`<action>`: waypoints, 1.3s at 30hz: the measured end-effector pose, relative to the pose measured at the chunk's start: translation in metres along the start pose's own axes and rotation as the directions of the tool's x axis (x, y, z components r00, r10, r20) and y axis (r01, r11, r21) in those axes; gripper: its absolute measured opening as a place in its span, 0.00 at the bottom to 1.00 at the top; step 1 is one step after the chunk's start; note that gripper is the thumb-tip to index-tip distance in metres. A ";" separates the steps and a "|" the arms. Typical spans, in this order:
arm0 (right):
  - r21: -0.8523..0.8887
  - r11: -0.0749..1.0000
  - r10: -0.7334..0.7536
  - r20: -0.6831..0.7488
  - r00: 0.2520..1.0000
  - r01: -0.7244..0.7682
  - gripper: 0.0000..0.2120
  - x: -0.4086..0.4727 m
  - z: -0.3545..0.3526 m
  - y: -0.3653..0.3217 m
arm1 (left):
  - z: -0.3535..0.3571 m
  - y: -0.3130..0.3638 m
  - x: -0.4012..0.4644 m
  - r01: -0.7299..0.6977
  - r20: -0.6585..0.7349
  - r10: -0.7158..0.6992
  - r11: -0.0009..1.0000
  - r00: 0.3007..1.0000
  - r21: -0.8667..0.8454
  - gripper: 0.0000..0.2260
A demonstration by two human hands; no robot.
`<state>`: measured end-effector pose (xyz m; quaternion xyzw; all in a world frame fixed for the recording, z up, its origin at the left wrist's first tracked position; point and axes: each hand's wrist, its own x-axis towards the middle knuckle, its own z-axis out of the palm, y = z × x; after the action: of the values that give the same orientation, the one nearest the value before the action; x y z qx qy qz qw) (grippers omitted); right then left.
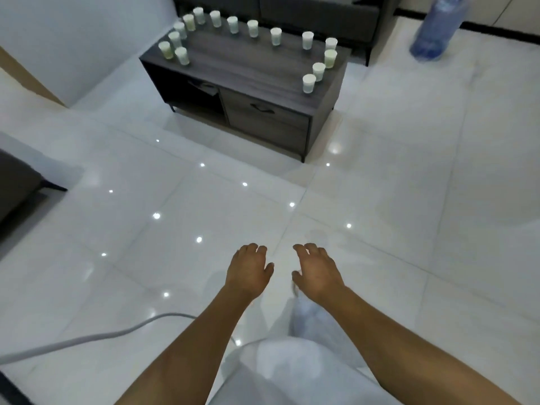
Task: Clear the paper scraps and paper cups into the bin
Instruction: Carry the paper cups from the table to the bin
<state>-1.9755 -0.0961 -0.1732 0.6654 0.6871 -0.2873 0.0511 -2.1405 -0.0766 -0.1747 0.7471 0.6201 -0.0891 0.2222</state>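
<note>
Several white paper cups [275,36] stand upright in a curved row along the edges of a dark grey low table [251,62] at the upper middle. My left hand [249,270] and my right hand [317,270] hang side by side over the white tiled floor, far short of the table, palms down, fingers loosely spread, holding nothing. No bin and no paper scraps are in sight.
The table has an open shelf [194,97] on the left and a drawer [264,112] on the right. A large blue water bottle [435,27] stands at the top right. A white cable [87,337] crosses the floor at lower left. Dark furniture [17,182] juts in from the left.
</note>
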 end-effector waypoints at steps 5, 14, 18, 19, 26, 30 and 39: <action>-0.046 0.997 -0.066 0.028 0.997 0.067 0.28 0.090 -0.056 0.009 | -0.042 0.001 0.080 0.068 -0.048 -0.071 0.996 0.996 -0.053 0.22; -0.131 0.978 -0.150 0.112 0.982 0.164 0.26 0.235 -0.130 -0.029 | -0.115 -0.051 0.190 0.195 -0.054 -0.203 0.973 0.978 -0.119 0.22; -0.149 0.967 -0.191 0.126 0.974 0.209 0.26 0.310 -0.146 -0.078 | -0.146 -0.103 0.242 0.236 -0.057 -0.246 0.961 0.968 -0.146 0.21; -0.148 0.965 -0.200 0.124 0.972 0.217 0.26 0.331 -0.150 -0.093 | -0.155 -0.119 0.256 0.244 -0.054 -0.254 0.958 0.966 -0.149 0.21; -0.134 0.969 -0.194 0.116 0.974 0.209 0.26 0.462 -0.188 -0.200 | -0.237 -0.234 0.350 0.254 -0.069 -0.269 0.952 0.961 -0.168 0.21; -0.111 0.971 -0.203 0.098 0.974 0.213 0.26 0.523 -0.207 -0.251 | -0.284 -0.290 0.399 0.249 -0.086 -0.264 0.956 0.961 -0.152 0.21; -0.124 0.967 -0.207 0.128 0.970 0.223 0.26 0.658 -0.246 -0.313 | -0.349 -0.369 0.518 0.257 -0.088 -0.275 0.950 0.957 -0.176 0.21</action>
<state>-2.2666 0.6162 -0.1648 0.5643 0.7693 -0.2806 0.1046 -2.4355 0.5858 -0.1596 0.6399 0.7317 -0.0256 0.2336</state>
